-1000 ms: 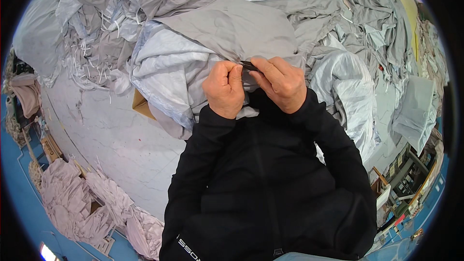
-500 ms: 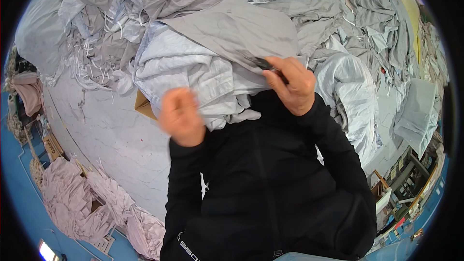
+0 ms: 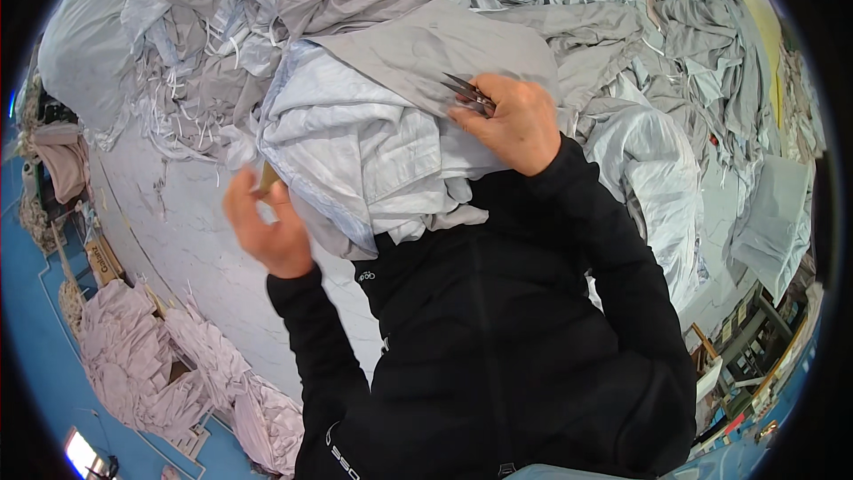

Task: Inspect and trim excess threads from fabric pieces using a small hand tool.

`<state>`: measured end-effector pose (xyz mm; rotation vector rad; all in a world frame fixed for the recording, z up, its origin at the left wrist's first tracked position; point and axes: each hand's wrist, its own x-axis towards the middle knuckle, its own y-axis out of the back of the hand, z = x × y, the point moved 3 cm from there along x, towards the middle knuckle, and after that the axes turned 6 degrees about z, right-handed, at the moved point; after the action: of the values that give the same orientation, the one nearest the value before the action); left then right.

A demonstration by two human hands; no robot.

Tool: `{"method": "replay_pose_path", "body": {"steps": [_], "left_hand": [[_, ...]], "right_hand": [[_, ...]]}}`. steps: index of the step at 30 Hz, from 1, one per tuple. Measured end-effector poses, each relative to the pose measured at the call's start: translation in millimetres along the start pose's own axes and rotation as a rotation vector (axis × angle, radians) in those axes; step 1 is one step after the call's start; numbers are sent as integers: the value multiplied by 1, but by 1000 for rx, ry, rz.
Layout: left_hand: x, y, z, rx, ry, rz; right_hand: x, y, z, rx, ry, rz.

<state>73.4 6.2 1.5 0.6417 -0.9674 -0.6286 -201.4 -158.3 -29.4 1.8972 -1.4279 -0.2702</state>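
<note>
My right hand (image 3: pixel 517 120) grips a pair of dark thread snips (image 3: pixel 468 94), their pointed blades apart and aimed to the left. The snips are over a grey cloth (image 3: pixel 418 49) whose edge overlaps a bunched pale blue-white fabric (image 3: pixel 355 138). This fabric lies in folds against the front of my black jacket. To its left, my left hand (image 3: pixel 271 224) is raised with thumb and fingers apart, nothing seen in it, slightly blurred. Just behind those fingers shows a small tan piece (image 3: pixel 268 176), mostly hidden.
Heaped grey and pale blue fabric (image 3: pixel 267 0) with loose white ties covers the far side of the white marbled table (image 3: pixel 178 222). More pale cloth (image 3: pixel 662 178) hangs at the right. Pinkish fabric piles (image 3: pixel 133 356) lie lower left, beside a cardboard box (image 3: pixel 102 260).
My left hand has moved left and down, off the pale fabric. My right hand has shifted slightly up and left with the snips, whose blades now show clearly.
</note>
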Motion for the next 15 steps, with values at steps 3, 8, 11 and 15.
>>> {"method": "replay_pose_path", "body": {"steps": [3,8,11,15], "left_hand": [[8,-26,81,-384,-75,-44],[20,-84,133,-732,14,-233],[19,-109,132,-844,24,-397],[14,-113,127,-796,-96,-377]], "right_hand": [[0,-3,1,36,-28,-29],[-4,4,0,459,-215,-101],[-7,9,2,425,-229,-131],[-6,17,-8,427,-126,-101]]}}
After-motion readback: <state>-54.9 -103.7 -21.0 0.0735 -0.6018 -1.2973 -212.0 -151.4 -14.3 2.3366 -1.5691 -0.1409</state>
